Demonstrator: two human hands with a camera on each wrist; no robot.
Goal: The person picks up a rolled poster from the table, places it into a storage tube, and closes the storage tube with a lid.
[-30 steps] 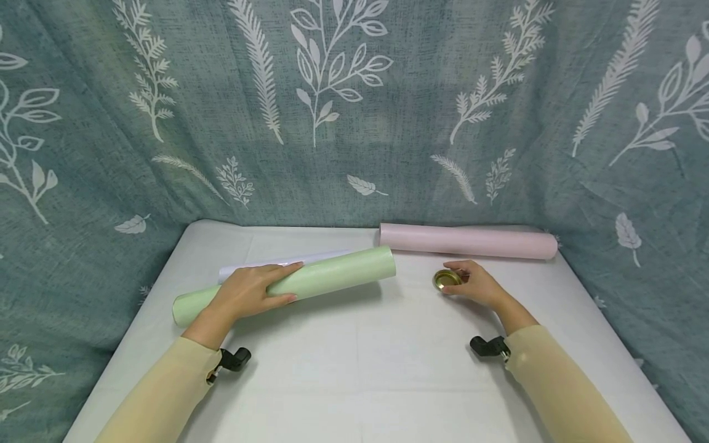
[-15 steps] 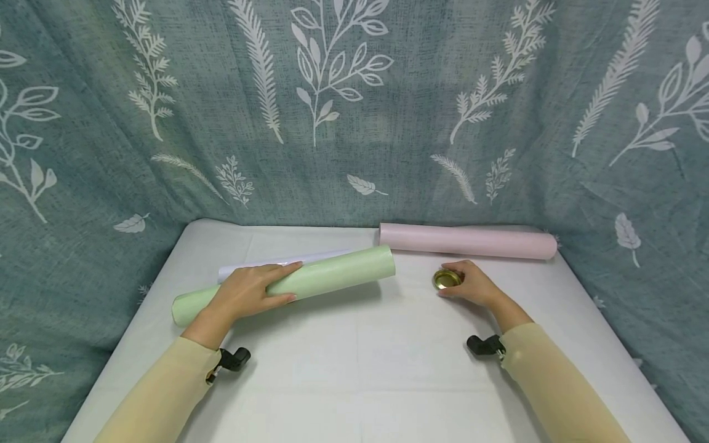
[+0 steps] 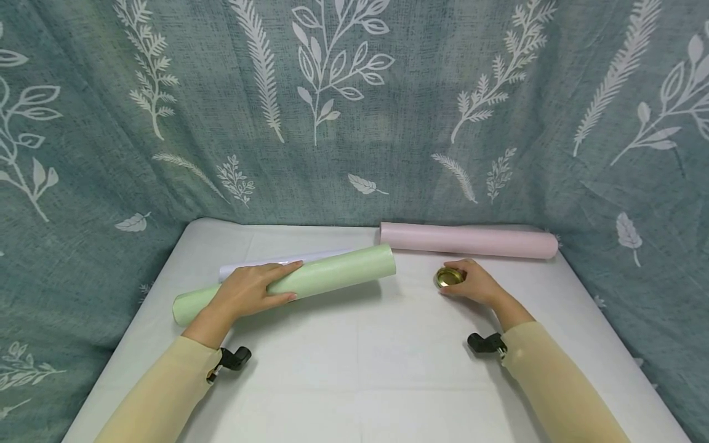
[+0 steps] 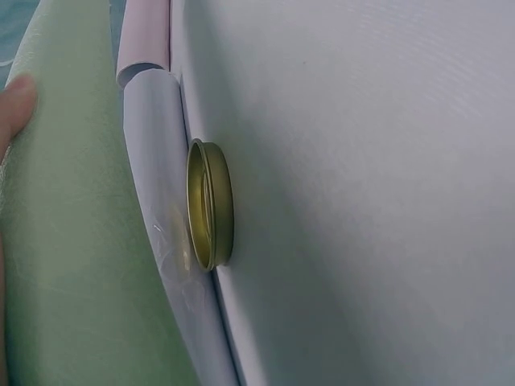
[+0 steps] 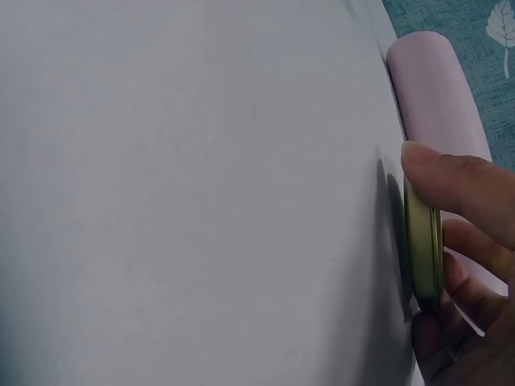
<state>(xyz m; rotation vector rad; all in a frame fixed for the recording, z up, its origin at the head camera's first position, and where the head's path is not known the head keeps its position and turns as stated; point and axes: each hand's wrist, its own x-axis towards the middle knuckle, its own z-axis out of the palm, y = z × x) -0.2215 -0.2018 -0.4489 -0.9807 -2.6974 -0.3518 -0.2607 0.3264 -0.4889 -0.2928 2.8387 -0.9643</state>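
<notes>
My left hand [image 3: 249, 294] grips a light green roll [image 3: 338, 271] from above, thumb on the near side and fingers over the far side. The roll slants up to the right, its shadow lying in front of it. My right hand [image 3: 479, 287] pinches a round gold-coloured lid [image 3: 450, 277] between thumb and fingers, hollow side up, low over the table. Seen from the right wrist, that lid [image 5: 425, 241] appears edge-on above its shadow. In the left wrist view another gold lid [image 4: 211, 205] lies below the green roll, beside a lavender roll [image 4: 157, 153]; the head view hides this second lid.
A pink roll [image 3: 468, 240] lies along the back right edge of the white-covered table [image 3: 354, 357]. The lavender roll [image 3: 229, 271] shows partly behind the green one. A teal leaf-patterned curtain [image 3: 354, 123] hangs at the back and sides.
My right hand has shifted very slightly left, its thumb moving a little along the rim of the lid it pinches. My left hand and the green roll hold still.
</notes>
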